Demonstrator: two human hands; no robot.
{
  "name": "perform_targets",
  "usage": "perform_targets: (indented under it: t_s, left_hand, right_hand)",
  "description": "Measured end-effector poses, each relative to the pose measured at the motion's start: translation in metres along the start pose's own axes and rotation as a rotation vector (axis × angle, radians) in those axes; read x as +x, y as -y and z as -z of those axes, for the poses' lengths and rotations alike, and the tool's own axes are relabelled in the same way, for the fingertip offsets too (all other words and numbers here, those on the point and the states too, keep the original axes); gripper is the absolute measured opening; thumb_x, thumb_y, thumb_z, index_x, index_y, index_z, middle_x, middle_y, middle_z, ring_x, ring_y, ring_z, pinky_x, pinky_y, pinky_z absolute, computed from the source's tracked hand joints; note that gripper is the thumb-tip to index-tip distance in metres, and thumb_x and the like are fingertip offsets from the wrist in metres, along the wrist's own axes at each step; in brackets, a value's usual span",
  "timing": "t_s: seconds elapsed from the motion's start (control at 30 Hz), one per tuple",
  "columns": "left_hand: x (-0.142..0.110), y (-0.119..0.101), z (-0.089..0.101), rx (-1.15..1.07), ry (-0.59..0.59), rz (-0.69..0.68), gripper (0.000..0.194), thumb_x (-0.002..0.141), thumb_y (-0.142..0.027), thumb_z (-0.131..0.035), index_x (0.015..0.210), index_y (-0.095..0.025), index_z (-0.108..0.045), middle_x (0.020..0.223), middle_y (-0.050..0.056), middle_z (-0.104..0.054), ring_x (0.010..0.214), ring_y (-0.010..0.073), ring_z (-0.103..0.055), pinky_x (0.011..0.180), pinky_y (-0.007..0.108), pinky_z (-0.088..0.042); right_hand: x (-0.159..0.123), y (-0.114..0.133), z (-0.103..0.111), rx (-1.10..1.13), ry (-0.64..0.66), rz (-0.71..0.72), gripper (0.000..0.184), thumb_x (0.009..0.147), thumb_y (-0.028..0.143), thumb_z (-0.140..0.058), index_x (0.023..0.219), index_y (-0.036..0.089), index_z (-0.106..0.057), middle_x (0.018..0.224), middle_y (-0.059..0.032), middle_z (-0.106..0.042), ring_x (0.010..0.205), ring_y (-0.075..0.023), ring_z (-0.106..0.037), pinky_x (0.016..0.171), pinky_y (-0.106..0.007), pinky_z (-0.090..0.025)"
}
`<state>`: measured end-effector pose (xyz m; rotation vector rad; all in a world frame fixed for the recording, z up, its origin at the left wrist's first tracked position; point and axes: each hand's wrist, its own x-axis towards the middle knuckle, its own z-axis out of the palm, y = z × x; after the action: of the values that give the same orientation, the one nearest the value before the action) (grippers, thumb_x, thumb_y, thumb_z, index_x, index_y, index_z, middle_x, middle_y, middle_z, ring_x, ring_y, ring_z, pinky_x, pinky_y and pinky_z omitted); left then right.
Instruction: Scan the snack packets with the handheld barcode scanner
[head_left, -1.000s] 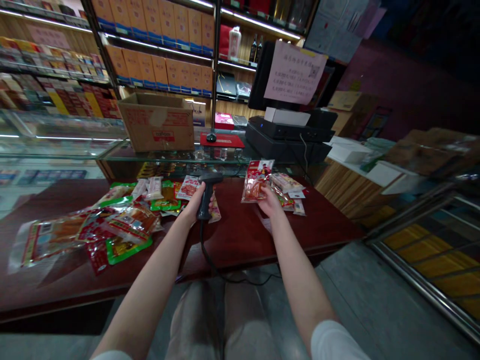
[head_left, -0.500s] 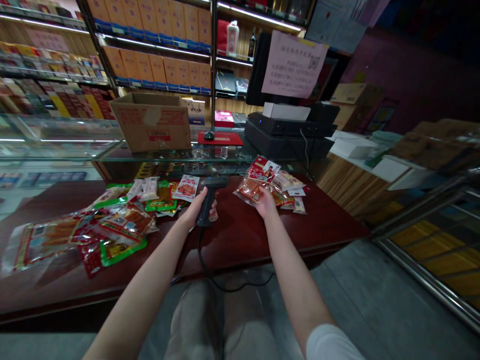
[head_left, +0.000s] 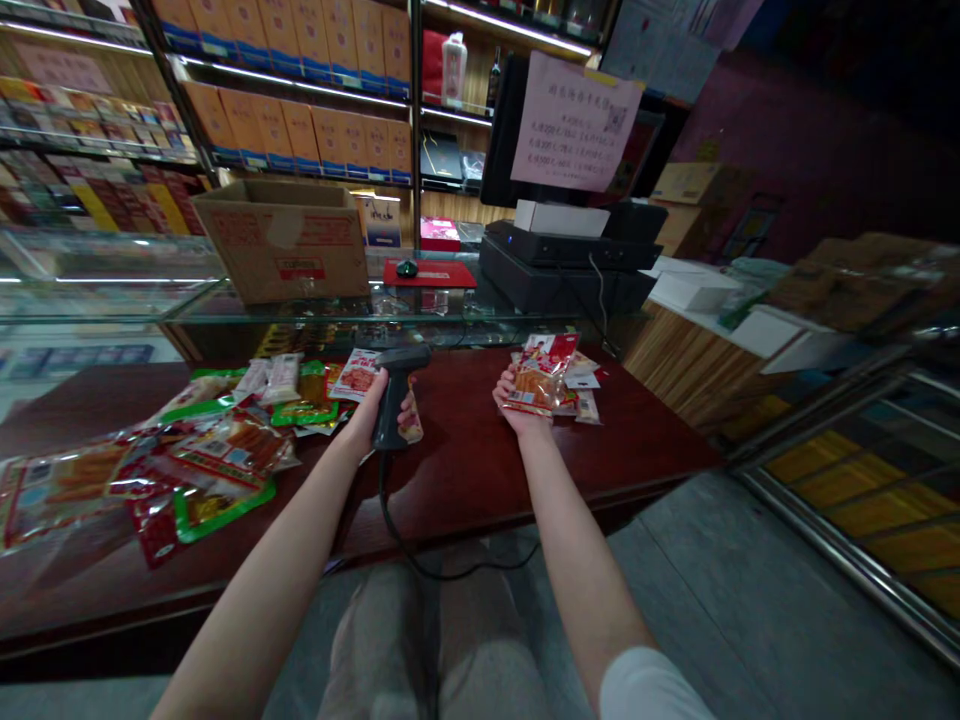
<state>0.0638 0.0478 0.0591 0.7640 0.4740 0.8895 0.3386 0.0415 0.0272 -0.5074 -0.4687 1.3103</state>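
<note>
My left hand is wrapped round the grip of a black barcode scanner, its head pointing right. Something pale and shiny shows by the fingertips; whether it is held I cannot tell. On the right, my right hand grips a red-and-clear snack packet, tilted up above the table. Behind that packet lie several small snack packets, partly hidden. A white-and-red snack packet lies just beyond my left hand. A heap of mixed snack packets covers the left of the table.
The dark red table meets a glass counter bearing an open cardboard box, a mouse on a red mat and a black till with monitor. The scanner's cable hangs over the front edge. A metal rail stands at right.
My right hand has lifted the red snack packet from the pile and tilted it upright. The scanner stays in my left hand. The whole view has shifted slightly.
</note>
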Motion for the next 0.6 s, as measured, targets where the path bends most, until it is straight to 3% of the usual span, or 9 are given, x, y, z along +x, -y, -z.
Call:
perform_targets:
  t_s: [0.1, 0.3, 0.6]
  left_hand:
    - [0.001, 0.0, 0.002, -0.002, 0.026, 0.012, 0.049, 0.089, -0.063, -0.053, 0.097, -0.015, -0.058, 0.059, -0.002, -0.05, 0.042, 0.0097, -0.044, 0.039, 0.021, -0.042]
    - [0.001, 0.004, 0.004, 0.061, 0.09, -0.014, 0.047, 0.092, -0.061, -0.05, 0.102, -0.015, -0.06, 0.062, -0.003, -0.05, 0.043, 0.009, -0.043, 0.04, 0.021, -0.042]
    - [0.008, 0.016, 0.003, 0.202, 0.205, 0.1, 0.053, 0.084, -0.066, -0.058, 0.097, -0.014, -0.058, 0.058, -0.003, -0.05, 0.04, 0.0089, -0.042, 0.04, 0.02, -0.034]
  right_hand:
    - [0.005, -0.004, 0.001, 0.111, -0.096, -0.115, 0.036, 0.095, 0.042, -0.035, 0.078, 0.023, -0.06, 0.076, -0.0038, -0.063, 0.056, -0.0144, -0.051, 0.049, -0.026, -0.046]
    - [0.011, -0.008, 0.003, 0.128, -0.19, -0.2, 0.042, 0.099, 0.037, -0.028, 0.087, 0.023, -0.065, 0.084, -0.0046, -0.072, 0.075, -0.0177, -0.066, 0.064, -0.031, -0.054]
    - [0.019, -0.019, 0.01, -0.037, -0.036, -0.158, 0.026, 0.091, 0.045, -0.05, 0.097, 0.026, -0.067, 0.081, -0.0009, -0.073, 0.077, -0.0179, -0.069, 0.07, -0.031, -0.057]
